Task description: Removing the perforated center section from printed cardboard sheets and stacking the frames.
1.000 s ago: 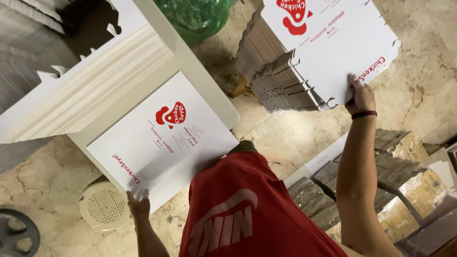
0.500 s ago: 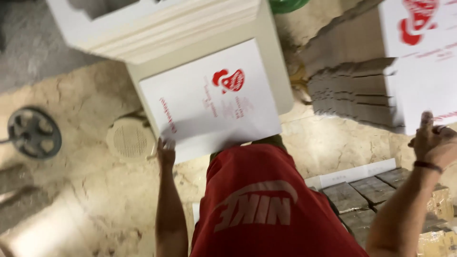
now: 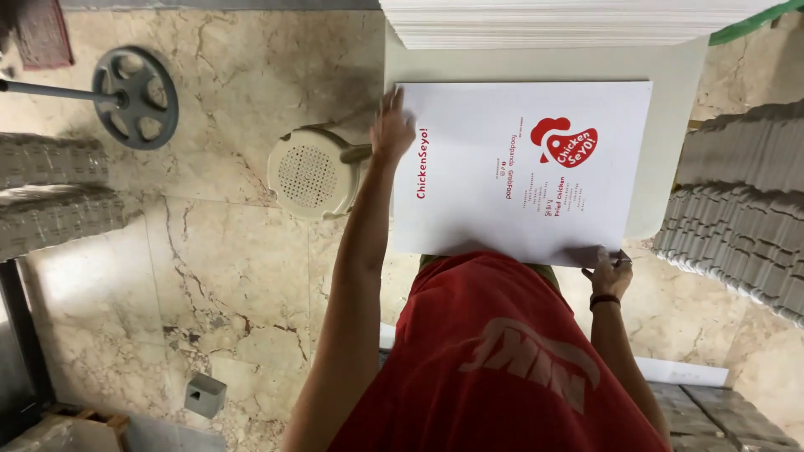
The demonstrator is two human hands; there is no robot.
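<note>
Item: white cardboard sheet [image 3: 494,180], flat, printed in red with a rooster emblem and lines of lettering. It is laid on the pale counter [image 3: 670,67], set toward the counter's near edge, with its near edge overhanging toward the person's red shirt [image 3: 502,360].

Left hand [image 3: 391,125]: placed at the sheet's far left corner, fingers spread flat and pressed on the edge; nothing is clenched.

Right hand [image 3: 610,272]: set at the sheet's near right corner, fingers curled around that corner in a light pinch; a dark band is worn at the wrist.

Adjacent stock: a thick stack of white sheets [image 3: 569,21] is kept along the counter's far edge, apart from the printed sheet. A ribbed pile of grey folded cardboard [image 3: 737,201] is stored to the right of the counter.

Floor: marbled stone. A round cream stool [image 3: 310,172] is stood just beside the counter's left edge; a grey disc-shaped stand base [image 3: 134,96] lies further left.

Handling note: the sheet is best kept flat with diagonal corners controlled, as judged from the present hold. Pressure should be kept even, so that the thin board is not creased, and the sheet should be squared to the counter's edges.
</note>
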